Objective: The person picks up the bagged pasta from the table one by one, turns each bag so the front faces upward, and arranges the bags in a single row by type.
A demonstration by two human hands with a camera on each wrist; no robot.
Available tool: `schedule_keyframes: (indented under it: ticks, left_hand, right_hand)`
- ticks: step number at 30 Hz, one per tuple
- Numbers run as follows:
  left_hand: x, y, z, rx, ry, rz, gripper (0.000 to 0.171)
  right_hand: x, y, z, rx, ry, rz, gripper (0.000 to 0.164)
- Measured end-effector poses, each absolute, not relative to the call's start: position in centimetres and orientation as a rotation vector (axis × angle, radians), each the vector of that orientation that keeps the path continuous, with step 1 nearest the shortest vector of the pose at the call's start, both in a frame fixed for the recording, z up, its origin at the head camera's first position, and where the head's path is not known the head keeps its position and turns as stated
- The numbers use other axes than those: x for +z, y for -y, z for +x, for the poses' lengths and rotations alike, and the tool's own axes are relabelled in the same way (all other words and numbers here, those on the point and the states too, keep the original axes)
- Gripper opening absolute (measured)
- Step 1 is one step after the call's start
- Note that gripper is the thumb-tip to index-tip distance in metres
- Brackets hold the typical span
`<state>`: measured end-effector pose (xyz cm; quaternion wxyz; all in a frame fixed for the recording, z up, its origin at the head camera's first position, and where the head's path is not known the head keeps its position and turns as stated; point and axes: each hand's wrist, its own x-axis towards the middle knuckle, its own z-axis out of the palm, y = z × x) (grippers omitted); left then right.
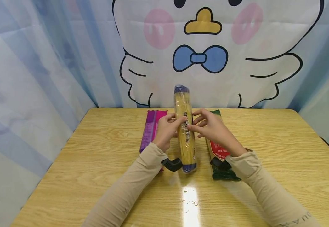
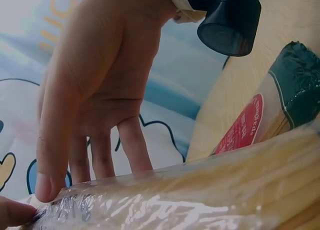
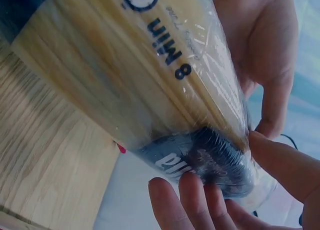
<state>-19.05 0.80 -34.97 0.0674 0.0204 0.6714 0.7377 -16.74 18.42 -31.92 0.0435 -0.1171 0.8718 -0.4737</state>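
A long clear pack of spaghetti [image 1: 186, 143] with dark blue ends is held up lengthwise over the middle of the table. My left hand [image 1: 167, 128] holds its left side near mid-length, thumb across the front. From the right, my right hand [image 1: 209, 125] holds it too, its thumb on the front and its fingers at the edge. The right wrist view shows "8 Min" printed on the spaghetti pack [image 3: 115, 75]. Glossy film over the pale strands fills the bottom of the left wrist view. The fingertips behind the pack are partly hidden.
A purple and pink pack [image 1: 148, 134] lies left of the held pack, partly covered by the left hand and forearm. To the right lies a green-ended spaghetti pack [image 1: 224, 175] with a red label, partly under the right wrist. A printed curtain [image 1: 158, 75] hangs behind the wooden table [image 1: 104, 138].
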Motion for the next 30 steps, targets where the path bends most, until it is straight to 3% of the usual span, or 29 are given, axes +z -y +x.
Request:
schedule_keyframes:
  ticks: [6, 14, 30]
  left_hand:
    - [-34.7, -0.6, -19.0, 2.234, -2.003, 0.064, 0.045]
    - [-34.6, -0.4, -19.2, 2.267, -1.894, 0.105, 0.035]
    - [-34.6, -0.1, -19.2, 2.263, -1.835, 0.142, 0.038]
  right_hand:
    - [-31.8, -19.1, -16.8, -1.516, -2.58, -0.372, 0.064]
    - [-32.2, -19.7, -17.3, -1.557, -2.499, -0.366, 0.068]
    - [-32.9, -19.5, -17.7, -1.711, -2.279, -0.275, 0.08]
